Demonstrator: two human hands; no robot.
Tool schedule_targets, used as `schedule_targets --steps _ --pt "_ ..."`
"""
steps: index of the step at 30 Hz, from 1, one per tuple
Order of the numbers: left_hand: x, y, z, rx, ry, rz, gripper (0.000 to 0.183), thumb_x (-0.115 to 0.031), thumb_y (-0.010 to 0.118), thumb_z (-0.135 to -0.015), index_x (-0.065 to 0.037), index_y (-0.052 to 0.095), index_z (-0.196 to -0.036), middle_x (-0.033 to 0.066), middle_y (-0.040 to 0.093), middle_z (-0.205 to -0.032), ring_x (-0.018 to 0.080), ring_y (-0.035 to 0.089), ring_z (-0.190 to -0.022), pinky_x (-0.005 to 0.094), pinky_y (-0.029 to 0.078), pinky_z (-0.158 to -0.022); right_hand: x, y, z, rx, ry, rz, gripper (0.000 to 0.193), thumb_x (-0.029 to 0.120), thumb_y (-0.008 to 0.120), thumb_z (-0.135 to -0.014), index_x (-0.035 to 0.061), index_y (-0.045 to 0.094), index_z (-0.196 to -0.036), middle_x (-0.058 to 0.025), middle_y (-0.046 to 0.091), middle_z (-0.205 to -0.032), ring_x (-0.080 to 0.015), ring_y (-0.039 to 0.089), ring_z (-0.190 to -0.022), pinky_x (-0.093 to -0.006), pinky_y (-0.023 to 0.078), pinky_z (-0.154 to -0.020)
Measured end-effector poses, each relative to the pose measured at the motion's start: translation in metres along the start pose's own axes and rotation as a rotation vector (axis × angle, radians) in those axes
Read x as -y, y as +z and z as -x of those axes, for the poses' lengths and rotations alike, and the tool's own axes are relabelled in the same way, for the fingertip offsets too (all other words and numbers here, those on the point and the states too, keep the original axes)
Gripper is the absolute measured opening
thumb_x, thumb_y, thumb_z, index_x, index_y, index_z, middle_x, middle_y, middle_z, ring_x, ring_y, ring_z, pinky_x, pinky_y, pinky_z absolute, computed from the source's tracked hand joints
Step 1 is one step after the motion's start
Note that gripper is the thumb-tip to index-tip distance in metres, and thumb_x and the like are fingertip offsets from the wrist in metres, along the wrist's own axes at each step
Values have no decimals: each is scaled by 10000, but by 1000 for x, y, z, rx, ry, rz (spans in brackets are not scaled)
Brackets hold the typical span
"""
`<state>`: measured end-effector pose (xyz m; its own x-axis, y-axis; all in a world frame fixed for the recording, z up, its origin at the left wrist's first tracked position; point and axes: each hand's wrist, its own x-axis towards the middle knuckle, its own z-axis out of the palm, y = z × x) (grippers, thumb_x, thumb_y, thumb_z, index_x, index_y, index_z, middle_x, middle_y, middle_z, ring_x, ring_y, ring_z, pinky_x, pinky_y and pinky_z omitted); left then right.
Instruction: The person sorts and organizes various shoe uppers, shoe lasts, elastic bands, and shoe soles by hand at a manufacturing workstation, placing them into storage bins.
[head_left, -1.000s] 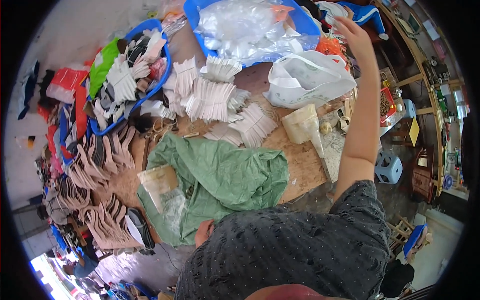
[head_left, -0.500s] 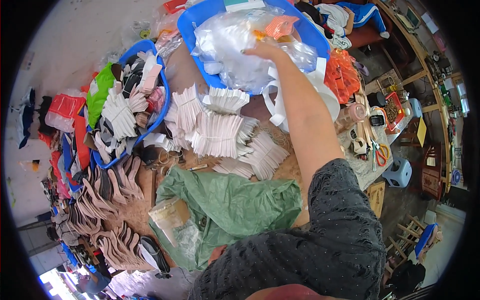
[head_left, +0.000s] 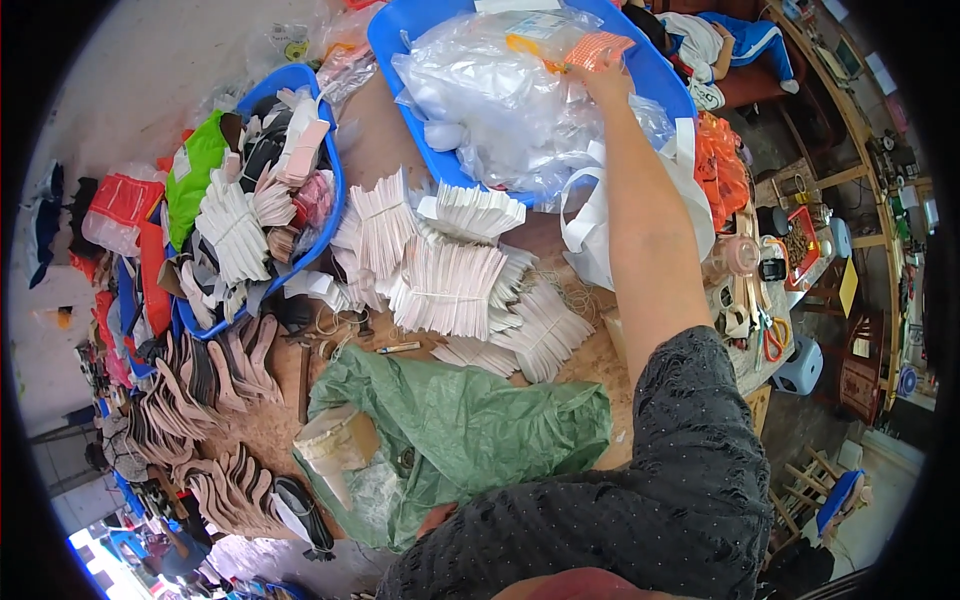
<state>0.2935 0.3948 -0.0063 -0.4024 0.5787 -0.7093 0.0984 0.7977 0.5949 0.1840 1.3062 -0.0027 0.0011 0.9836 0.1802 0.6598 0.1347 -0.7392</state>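
A large blue plastic tub (head_left: pixel 440 170) at the far side holds a heap of clear plastic bags (head_left: pixel 490 95). My right hand (head_left: pixel 606 88) reaches over them, its fingers at the lower edge of an orange checked plastic piece (head_left: pixel 598 48). Those fingers are partly hidden, so a grip cannot be made out. Only a small patch of my left hand (head_left: pixel 436 519) shows beside a green woven sack (head_left: pixel 480 410), below my dark clothing; its fingers are out of sight. On the sack lies a cream block-like piece (head_left: pixel 345 440). Tied bundles of white strips (head_left: pixel 450 285) lie between sack and tub.
A smaller blue tub (head_left: pixel 335 170) at left holds more bundles and scraps. Curved brown strips (head_left: pixel 225 495) stand in rows at the near left. A white bag (head_left: pixel 590 225) and red-handled scissors (head_left: pixel 775 338) are at right. Farther back, a person (head_left: pixel 705 50) is partly visible.
My right hand has moved right across the clear bags to the orange checked piece. The whole view has shifted slightly; the bundles and sack look undisturbed.
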Motion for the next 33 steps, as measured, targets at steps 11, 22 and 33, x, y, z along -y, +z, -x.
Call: schedule_targets --steps 11,22,33 --pt "29 8 -9 51 -49 -34 411 -205 625 -829 -66 580 -1214 154 621 -1063 289 604 -951 370 458 -833 67 -56 -49 -171 -317 115 371 255 647 -737 139 648 -1089 -166 673 -905 -346 646 -828 -397 508 -795" --pt "-36 -12 -15 20 118 -99 317 -156 605 -864 -72 597 -1170 140 615 -1047 273 607 -927 330 462 -822 84 -250 -62 -131 -822 117 431 64 669 -722 41 598 -1146 -183 637 -969 -306 638 -881 -359 504 -746" --pt "0 -10 -29 138 178 -202 277 -157 595 -884 -72 599 -1148 124 615 -1047 268 610 -941 322 475 -811 -2 -266 -15 433 -663 306 559 -78 518 -695 56 559 -1236 -156 656 -1052 -260 643 -904 -331 491 -804"
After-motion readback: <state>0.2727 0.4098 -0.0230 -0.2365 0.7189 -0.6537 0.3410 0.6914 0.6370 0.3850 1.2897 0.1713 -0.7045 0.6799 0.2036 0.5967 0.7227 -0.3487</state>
